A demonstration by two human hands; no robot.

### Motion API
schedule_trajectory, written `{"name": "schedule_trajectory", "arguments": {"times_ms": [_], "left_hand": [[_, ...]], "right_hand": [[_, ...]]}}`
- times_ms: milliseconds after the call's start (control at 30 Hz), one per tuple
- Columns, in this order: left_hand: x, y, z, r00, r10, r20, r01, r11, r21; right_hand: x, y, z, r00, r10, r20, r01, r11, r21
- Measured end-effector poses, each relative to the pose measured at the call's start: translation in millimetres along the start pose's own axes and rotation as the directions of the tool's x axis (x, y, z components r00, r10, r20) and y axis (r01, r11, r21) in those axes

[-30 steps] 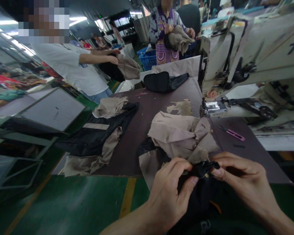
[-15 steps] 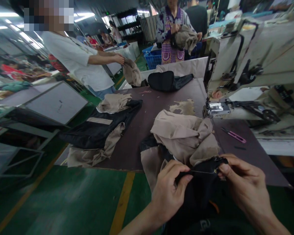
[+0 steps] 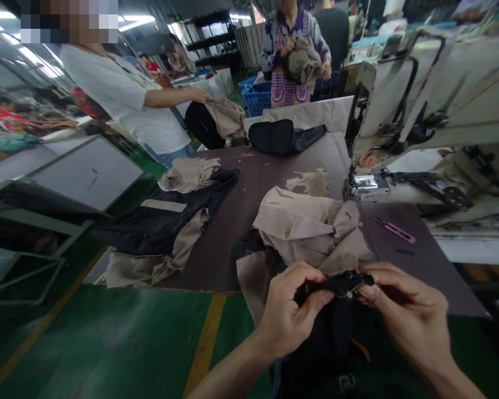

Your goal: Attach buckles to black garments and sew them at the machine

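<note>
My left hand (image 3: 293,310) pinches the edge of a black fabric piece (image 3: 341,285) between thumb and fingertips. Close beside it, my right hand (image 3: 407,316) grips the same edge, which is bunched and folded between the two hands. A few tiny yellowish spots show on that edge near my right thumb; I cannot make out what they are. Just beyond my fingers lies a crumpled beige and black sewn piece (image 3: 307,227) on the brown table (image 3: 220,244). How it joins the black fabric is hidden by my hands.
A sewing machine (image 3: 370,185) stands at the right, with pink-handled thread snips (image 3: 395,230) on the table before it. Another beige and black piece (image 3: 158,221) lies left, and a black one (image 3: 274,137) at the back. Two co-workers across the table handle similar pieces.
My hands have come closer together, and the black edge, stretched between them before, is now bunched. The co-worker at left has spread a beige and black piece over the table's far edge.
</note>
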State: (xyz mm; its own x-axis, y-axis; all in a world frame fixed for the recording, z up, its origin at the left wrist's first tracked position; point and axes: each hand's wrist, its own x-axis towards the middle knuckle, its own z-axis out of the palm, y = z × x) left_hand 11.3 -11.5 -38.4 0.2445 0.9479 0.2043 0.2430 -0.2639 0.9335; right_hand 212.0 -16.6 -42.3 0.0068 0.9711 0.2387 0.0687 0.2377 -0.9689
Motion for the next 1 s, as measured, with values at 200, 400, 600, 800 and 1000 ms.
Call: {"name": "schedule_trajectory", "arguments": {"times_ms": [200, 400, 600, 800, 1000], "left_hand": [[0, -17, 3.4, 0.997, -0.036, -0.062, 0.029, 0.994, -0.109], [10, 15, -7.3, 1.0, 0.015, 0.003, -0.015, 1.0, 0.0], [19, 27, -8.9, 0.997, 0.062, 0.041, -0.06, 0.997, -0.054], [20, 21, -8.1, 0.99, 0.142, 0.003, -0.141, 0.987, -0.079], [18, 20, -2.0, 0.957, 0.289, -0.041, -0.291, 0.955, -0.055]], "right_hand": [[2, 1, 3, 1.0, 0.028, 0.006, -0.028, 0.999, 0.02], [5, -11, 5, 0.997, -0.071, 0.011, 0.072, 0.995, -0.069], [3, -14, 7, 0.995, -0.096, 0.013, 0.097, 0.993, -0.067], [1, -12, 3, 0.997, 0.048, 0.059, -0.047, 0.999, -0.022], [5, -12, -4, 0.979, 0.071, 0.191, -0.072, 0.997, -0.001]]}}
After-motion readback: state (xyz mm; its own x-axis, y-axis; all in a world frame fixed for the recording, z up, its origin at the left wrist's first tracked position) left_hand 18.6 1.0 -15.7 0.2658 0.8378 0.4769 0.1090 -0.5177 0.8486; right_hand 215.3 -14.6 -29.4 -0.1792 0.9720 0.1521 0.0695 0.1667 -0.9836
